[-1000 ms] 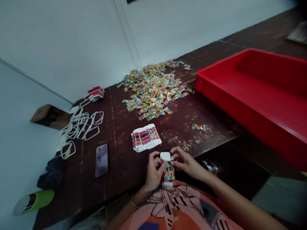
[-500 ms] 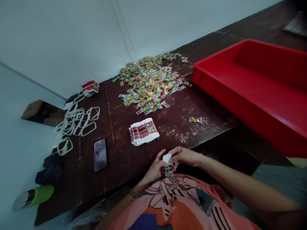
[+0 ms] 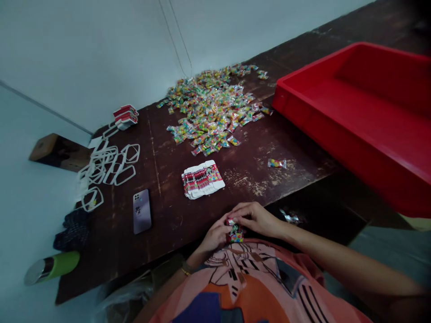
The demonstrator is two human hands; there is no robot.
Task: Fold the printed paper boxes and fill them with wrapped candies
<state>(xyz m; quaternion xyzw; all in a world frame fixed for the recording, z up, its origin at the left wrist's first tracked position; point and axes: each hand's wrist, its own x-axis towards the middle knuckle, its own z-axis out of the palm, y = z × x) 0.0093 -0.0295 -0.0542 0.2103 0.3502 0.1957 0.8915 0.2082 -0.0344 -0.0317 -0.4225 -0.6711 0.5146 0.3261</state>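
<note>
Box (image 3: pixel 235 234) now folded shut, half-hidden, left hand (image 3: pixel 215 235), right hand (image 3: pixel 258 219) clamped on it

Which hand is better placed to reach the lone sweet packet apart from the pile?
Probably the right hand: it lies nearer the lone colourful sweet packet, while the left hand sits beyond the small printed carton both hold.

You have bare table (image 3: pixel 168 220) at lower centre. The carton stack (image 3: pixel 202 179) blocks centre frame; the red tray (image 3: pixel 330 134) walls off the right.
</note>
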